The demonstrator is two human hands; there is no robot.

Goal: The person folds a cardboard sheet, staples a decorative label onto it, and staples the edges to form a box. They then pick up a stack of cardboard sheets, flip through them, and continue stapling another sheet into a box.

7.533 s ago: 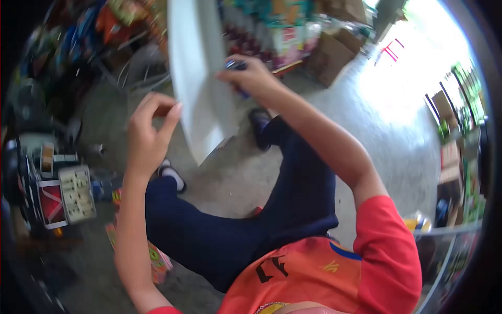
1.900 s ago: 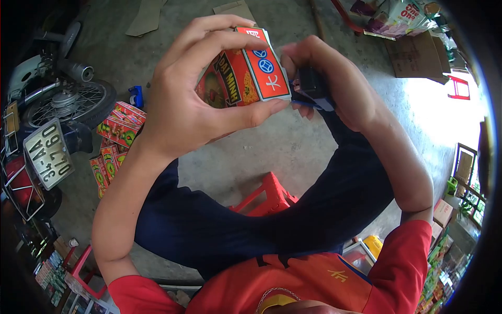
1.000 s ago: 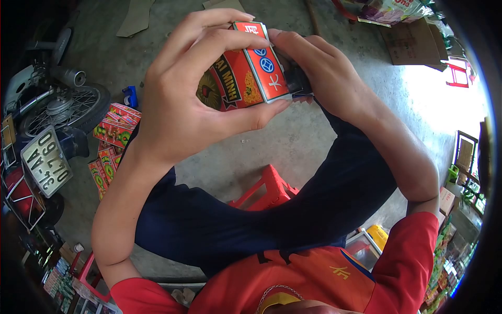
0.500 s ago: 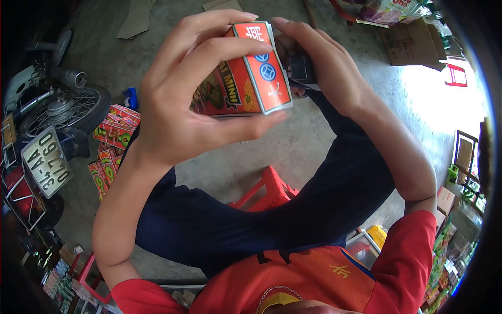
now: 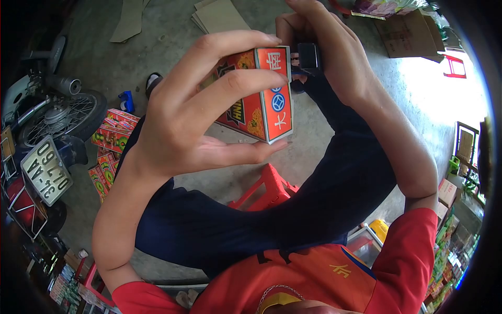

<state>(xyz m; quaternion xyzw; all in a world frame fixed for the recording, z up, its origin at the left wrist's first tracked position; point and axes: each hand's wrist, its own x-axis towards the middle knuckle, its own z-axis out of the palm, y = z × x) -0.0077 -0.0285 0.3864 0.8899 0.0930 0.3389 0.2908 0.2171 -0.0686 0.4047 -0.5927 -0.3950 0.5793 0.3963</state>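
Note:
A red cardboard box printed with Chinese characters, blue coin shapes and "MINH" lettering is held up above my lap. My left hand grips it from the left, its thumb under the lower edge and its fingers across the printed face and top edge. Beside the box, my right hand is curled around a small black device with a blocky end. That blocky end sits just right of the box's edge; the rest is mostly hidden by my fingers, and its kind cannot be made out.
Printed red and green cartons lie on the floor at left, near a blue object and a parked motorbike. A red plastic stool shows between my legs. Cardboard sheets and a carton lie farther off.
The box has come lower in view and turned, so its character panel stands more upright. My right hand's fingertips have moved up from the box's top corner, and the black end shows more clearly.

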